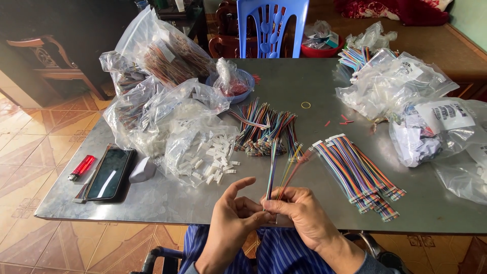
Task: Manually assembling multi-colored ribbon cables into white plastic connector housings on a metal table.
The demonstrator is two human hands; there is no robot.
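At the table's near edge my left hand [232,218] and my right hand [300,213] meet, both pinching the lower end of a thin bundle of coloured wires [275,167]. The wires rise from my fingers toward the table's middle. My left forefinger points up, the other fingers curl to the wire ends. Just beyond lies a pile of coloured wire bundles [264,129]. Small white plastic connectors [213,157] spill from an open clear bag on the left. A neat stack of rainbow wire sets [357,172] lies right of my hands.
Grey metal table [167,203] holds clear bags of parts at left [162,56] and right [406,86], a black phone [109,173], a red lighter [82,167], a blue bowl [234,83] and a yellow rubber band [306,105]. A blue plastic chair [271,25] stands behind.
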